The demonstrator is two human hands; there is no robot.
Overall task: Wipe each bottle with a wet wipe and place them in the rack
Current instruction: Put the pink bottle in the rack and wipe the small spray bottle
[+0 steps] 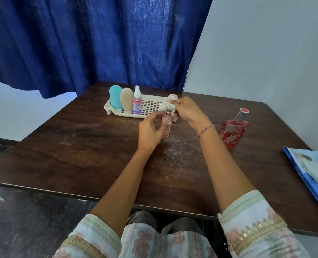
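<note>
— What sits around your hands, from the left?

— In the cream rack (154, 104) a teal tube (115, 97), a beige tube (126, 100) and a pink spray bottle (137, 101) stand at its left end. Your left hand (149, 130) grasps a small pink bottle (166, 125), upright just in front of the rack.

— And the right side?

— Your right hand (186, 110) pinches a white wipe (168, 105) at that bottle's top, covering the rack's right end. A red bottle (233, 130) stands apart on the table (80, 146); a blue packet (314, 174) lies at its right edge.
</note>
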